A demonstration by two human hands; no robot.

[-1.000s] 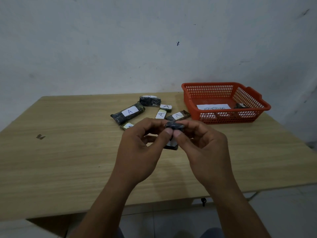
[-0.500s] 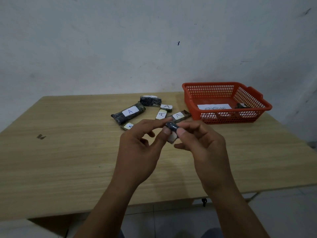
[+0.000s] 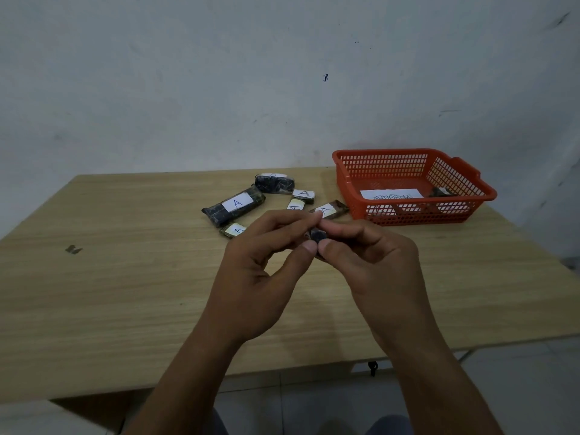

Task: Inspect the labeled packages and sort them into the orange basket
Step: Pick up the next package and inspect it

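Above the middle of the wooden table, my left hand [image 3: 266, 271] and my right hand [image 3: 373, 265] pinch one small dark package [image 3: 317, 237] between thumbs and fingertips; most of it is hidden by my fingers. Behind my hands lie several dark wrapped packages with white "A" labels: a long one [image 3: 233, 207], a rounder one [image 3: 274, 183], and small ones [image 3: 303, 195] [image 3: 328, 211] [image 3: 233, 230]. The orange basket [image 3: 464, 180] stands at the back right. It holds a white paper slip [image 3: 390, 194] and one dark package [image 3: 441, 192].
The table [image 3: 125, 277] meets a white wall at the back. Its front edge is close to my body, with tiled floor below. A small dark scrap [image 3: 73, 249] lies at the left of the tabletop.
The small package has been turned in my fingertips. Its white side, seen hanging below my fingers a moment ago, is now hidden. My hands stayed in place.
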